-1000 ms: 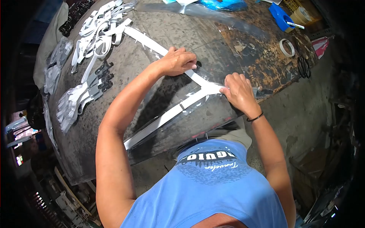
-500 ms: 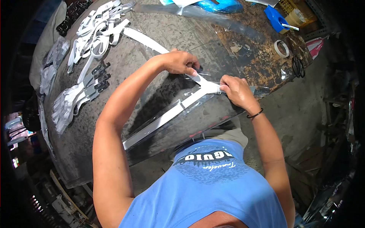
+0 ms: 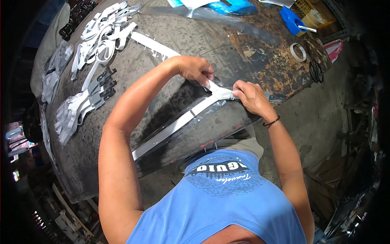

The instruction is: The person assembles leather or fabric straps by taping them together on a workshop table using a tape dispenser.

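Note:
A white strap (image 3: 174, 128) in clear plastic film runs diagonally over the dark worktable and folds over itself in a Y shape near my hands. My left hand (image 3: 196, 70) is closed, pinching the upper arm of the strap between thumb and fingers. Just to its right, my right hand (image 3: 250, 96) grips the folded end, its fingertips pressed together. A dark band crosses the strap's lower arm. Past my left wrist, another length of white strap (image 3: 152, 44) stretches toward the upper left.
A tangle of white straps (image 3: 103, 36) lies at the upper left, above a bundle of bagged straps with buckles (image 3: 87, 99). At the right are a tape roll (image 3: 298, 52), black scissors (image 3: 316, 71) and a blue tape dispenser (image 3: 291, 21). The worktable's near edge (image 3: 203, 144) borders my shirt.
My left hand has shifted slightly right along the strap, closer to my right hand. The fold between them looks tighter. My right hand has barely moved.

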`<state>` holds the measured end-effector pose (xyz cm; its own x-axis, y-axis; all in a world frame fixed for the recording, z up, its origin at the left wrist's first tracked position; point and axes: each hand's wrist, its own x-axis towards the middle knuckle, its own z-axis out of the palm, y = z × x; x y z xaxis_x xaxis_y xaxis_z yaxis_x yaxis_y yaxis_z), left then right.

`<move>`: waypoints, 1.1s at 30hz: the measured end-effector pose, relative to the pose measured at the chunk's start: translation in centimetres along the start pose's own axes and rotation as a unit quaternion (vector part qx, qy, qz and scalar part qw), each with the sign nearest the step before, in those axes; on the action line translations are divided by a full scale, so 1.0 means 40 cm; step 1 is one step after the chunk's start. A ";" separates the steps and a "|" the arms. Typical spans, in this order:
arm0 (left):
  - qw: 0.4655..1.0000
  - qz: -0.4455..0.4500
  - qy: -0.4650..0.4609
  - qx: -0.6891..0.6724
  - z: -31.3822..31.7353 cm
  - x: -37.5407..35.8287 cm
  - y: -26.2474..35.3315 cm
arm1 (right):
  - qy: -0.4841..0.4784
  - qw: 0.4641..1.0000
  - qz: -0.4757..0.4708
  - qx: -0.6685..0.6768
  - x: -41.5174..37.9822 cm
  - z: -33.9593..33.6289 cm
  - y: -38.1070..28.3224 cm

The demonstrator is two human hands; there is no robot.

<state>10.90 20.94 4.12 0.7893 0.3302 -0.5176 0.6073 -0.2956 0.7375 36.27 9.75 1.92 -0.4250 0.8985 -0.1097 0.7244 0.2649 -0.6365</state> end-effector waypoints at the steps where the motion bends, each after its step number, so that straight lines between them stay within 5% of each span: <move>1: 1.000 0.000 0.001 -0.016 0.002 0.002 0.003 | 0.001 1.000 -0.003 0.015 0.001 -0.001 0.003; 33: 0.999 0.026 0.011 0.031 0.024 0.068 0.033 | -0.035 0.996 0.046 0.066 0.029 -0.027 0.003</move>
<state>13.94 20.60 3.25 0.8181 0.3324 -0.4692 0.5706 -0.3681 0.7341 36.46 11.19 2.54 -0.4003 0.8888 -0.2231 0.6861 0.1293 -0.7159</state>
